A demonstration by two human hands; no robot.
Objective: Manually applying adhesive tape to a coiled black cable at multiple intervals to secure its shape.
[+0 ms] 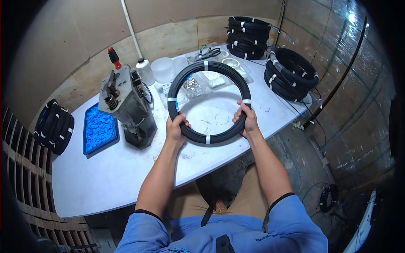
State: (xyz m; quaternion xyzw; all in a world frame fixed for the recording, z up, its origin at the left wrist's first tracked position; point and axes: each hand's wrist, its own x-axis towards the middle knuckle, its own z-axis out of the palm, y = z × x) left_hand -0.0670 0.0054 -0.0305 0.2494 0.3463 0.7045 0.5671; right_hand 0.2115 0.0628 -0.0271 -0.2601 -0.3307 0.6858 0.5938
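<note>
Between my two hands is a coil of black cable (228, 135), a wide ring bound with several white tape bands. My left hand (177, 128) is closed round its lower left side, just below a small blue piece on the coil. On the lower right side, under a white band, my right hand (247, 120) grips the same coil. The ring is held up over the white table (202, 162), tilted toward me. Through its opening a bag of small metal parts (192, 85) shows on the table.
Left stands a grey metal machine (136, 118) with a red-and-black handle, beside a blue tray (113, 142) of small blue pieces. Cable coils (55, 126) lie far left; stacked coils (248, 40) and more coils (291, 76) sit right. A white bottle (145, 71) and tubs (162, 69) stand behind.
</note>
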